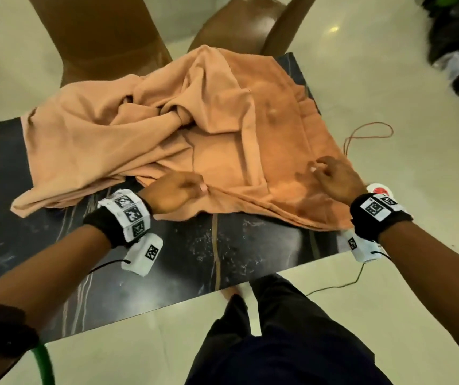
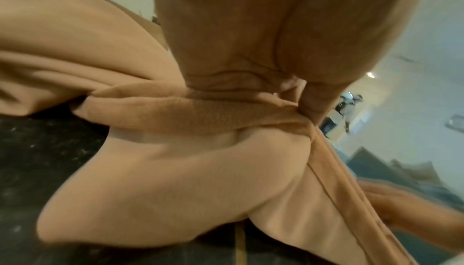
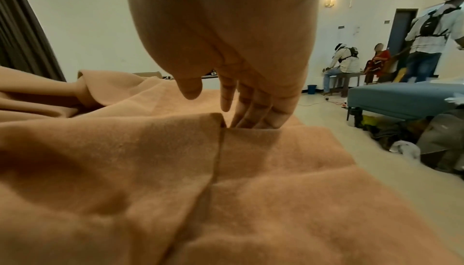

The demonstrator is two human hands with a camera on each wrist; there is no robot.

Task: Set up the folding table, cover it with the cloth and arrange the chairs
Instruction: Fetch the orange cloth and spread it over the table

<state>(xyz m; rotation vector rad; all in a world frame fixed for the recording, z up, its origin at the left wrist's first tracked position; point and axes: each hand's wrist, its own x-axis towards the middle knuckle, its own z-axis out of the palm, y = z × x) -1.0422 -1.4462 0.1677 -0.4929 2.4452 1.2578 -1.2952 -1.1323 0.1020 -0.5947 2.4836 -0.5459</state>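
Head view | left hand [image 1: 177, 190] pinches cloth [image 1: 222, 112] fold | right hand [image 1: 336, 177] fingers loosely spread, fingertips on cloth

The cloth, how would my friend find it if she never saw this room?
Look for the dark marble-patterned table in the middle of the pale floor, with two brown chairs at its far side. The cloth is the big peach-orange fabric lying crumpled on top, with the left hand pinching its near edge. It is the only soft, wrinkly thing there.
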